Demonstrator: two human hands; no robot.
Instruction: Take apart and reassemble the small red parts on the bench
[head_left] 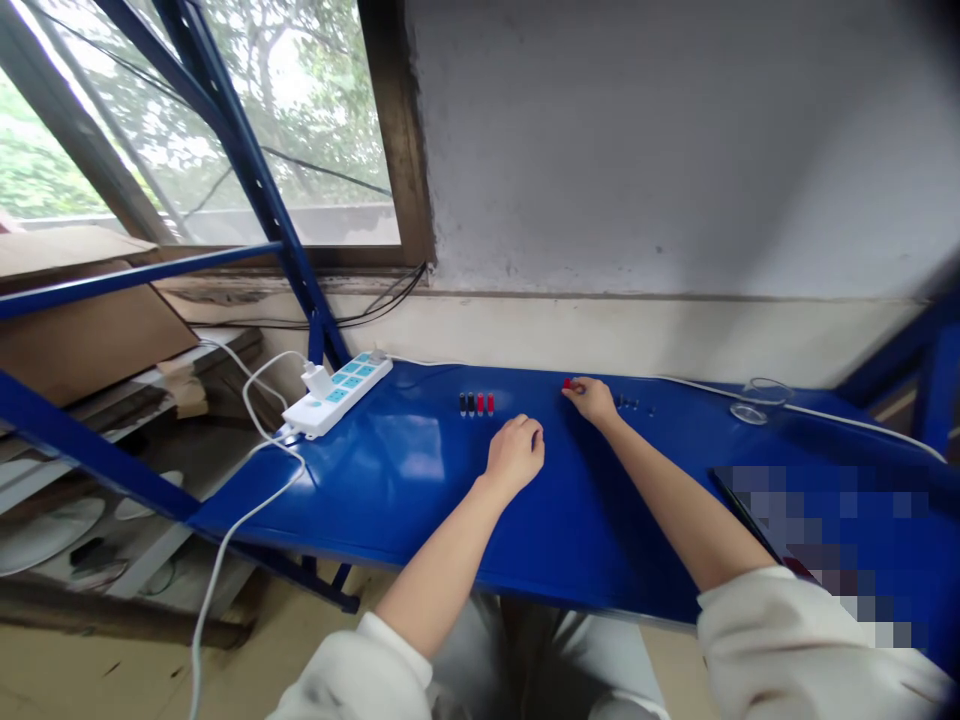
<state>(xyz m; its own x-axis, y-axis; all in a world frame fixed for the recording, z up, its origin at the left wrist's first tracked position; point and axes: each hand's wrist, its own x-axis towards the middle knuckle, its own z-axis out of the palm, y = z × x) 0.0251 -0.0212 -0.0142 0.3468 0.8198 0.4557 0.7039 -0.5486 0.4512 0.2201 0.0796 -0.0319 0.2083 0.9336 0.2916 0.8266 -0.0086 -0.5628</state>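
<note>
My right hand [592,398] reaches to the far middle of the blue table [420,480] and pinches a small red piece [567,384] with its fingertips. My left hand [515,452] rests on the table with its fingers curled under; whether anything is inside them is hidden. Just beyond my left hand stands a short row of small upright pieces [475,403], two black and two red. To the right of my right hand lie a few tiny dark pieces [634,405].
A white power strip [337,395] with teal sockets lies at the table's far left, its white cord [225,545] hanging off the edge. A clear round dish [748,412] and thin white cable [840,418] are far right. Cardboard [82,330] sits left.
</note>
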